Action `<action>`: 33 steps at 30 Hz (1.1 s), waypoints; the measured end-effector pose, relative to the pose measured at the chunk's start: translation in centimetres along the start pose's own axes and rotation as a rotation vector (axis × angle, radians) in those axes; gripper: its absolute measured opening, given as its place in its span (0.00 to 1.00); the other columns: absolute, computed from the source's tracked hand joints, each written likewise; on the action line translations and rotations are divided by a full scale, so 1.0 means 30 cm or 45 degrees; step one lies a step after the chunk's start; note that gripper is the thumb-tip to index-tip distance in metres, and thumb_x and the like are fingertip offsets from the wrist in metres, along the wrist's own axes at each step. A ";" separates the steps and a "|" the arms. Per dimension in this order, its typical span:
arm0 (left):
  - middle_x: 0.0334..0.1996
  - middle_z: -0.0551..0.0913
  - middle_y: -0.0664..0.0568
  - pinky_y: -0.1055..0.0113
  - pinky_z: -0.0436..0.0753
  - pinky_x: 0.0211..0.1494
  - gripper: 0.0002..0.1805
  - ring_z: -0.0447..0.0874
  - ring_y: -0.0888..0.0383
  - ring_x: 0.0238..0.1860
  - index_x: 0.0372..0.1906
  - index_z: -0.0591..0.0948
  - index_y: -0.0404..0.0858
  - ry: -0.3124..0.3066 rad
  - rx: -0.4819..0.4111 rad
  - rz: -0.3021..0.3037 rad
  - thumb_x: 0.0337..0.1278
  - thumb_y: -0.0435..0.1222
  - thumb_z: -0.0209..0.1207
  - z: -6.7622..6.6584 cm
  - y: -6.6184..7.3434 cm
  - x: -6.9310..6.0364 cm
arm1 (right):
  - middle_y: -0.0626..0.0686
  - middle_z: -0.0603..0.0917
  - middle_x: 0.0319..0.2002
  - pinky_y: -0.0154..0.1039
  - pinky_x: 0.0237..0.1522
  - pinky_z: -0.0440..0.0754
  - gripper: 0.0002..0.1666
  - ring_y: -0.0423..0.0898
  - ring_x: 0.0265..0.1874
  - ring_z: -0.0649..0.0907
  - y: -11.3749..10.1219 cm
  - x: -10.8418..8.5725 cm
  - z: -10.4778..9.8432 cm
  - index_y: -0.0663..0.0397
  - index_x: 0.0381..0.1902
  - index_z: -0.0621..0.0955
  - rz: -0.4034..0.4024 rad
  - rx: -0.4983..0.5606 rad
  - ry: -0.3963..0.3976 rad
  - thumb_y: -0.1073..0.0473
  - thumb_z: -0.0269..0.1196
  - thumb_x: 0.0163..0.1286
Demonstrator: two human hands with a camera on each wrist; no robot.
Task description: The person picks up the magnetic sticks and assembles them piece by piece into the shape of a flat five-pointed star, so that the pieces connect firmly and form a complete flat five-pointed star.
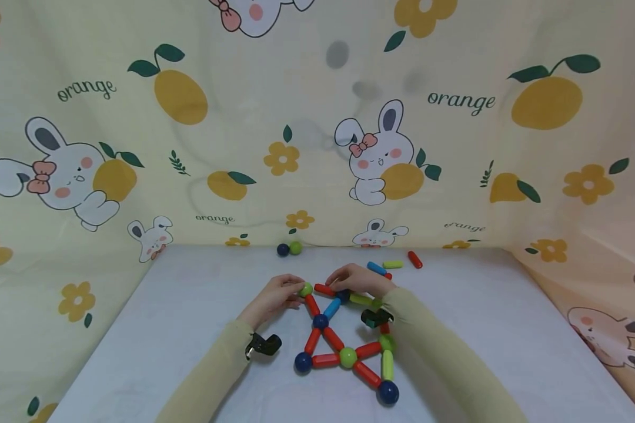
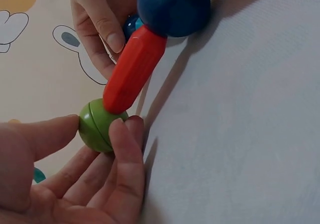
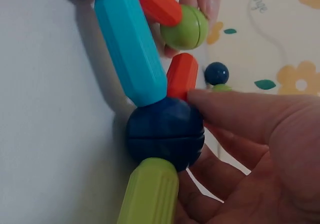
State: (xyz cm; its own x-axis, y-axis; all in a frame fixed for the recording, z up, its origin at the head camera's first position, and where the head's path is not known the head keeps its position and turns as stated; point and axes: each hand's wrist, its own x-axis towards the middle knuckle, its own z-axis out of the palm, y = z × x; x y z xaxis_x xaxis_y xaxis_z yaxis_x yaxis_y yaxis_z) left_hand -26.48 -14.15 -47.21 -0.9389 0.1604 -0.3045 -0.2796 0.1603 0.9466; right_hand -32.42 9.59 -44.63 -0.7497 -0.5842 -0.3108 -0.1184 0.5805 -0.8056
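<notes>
A flat frame of magnetic rods and balls lies on the white table. My left hand [image 1: 275, 296] pinches a green ball [image 2: 96, 129] between thumb and fingers; a red rod [image 2: 135, 68] joins this ball to a dark blue ball [image 1: 320, 321]. With its thumb and fingers, my right hand [image 1: 362, 279] holds a second red rod [image 3: 182, 76] against another dark blue ball [image 3: 165, 134]. That rod's free end points toward the green ball, with a small gap between. A light blue rod [image 3: 131, 48] and a light green rod [image 3: 150, 194] also meet this dark blue ball.
Nearer me, the frame continues through a green ball [image 1: 348, 356] and dark blue balls [image 1: 303, 362] [image 1: 388, 392]. Behind the right hand lie loose rods: blue [image 1: 376, 268], light green [image 1: 393, 264] and red [image 1: 415, 259]. Two balls [image 1: 294, 247] sit by the printed backdrop.
</notes>
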 end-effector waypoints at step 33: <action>0.55 0.77 0.39 0.61 0.81 0.50 0.29 0.83 0.49 0.47 0.65 0.68 0.32 -0.135 -0.052 0.011 0.67 0.45 0.55 -0.020 -0.017 -0.097 | 0.48 0.80 0.50 0.44 0.55 0.75 0.15 0.47 0.49 0.76 0.044 -0.043 -0.040 0.50 0.54 0.80 -0.021 0.051 -0.076 0.57 0.55 0.72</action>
State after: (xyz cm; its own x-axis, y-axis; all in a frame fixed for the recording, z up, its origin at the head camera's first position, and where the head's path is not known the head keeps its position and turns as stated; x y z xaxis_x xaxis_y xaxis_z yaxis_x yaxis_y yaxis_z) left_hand -23.73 -15.30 -46.75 -0.9155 0.2640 -0.3036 -0.2814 0.1192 0.9522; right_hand -32.38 11.78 -44.69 -0.7075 -0.6272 -0.3257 -0.1036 0.5480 -0.8301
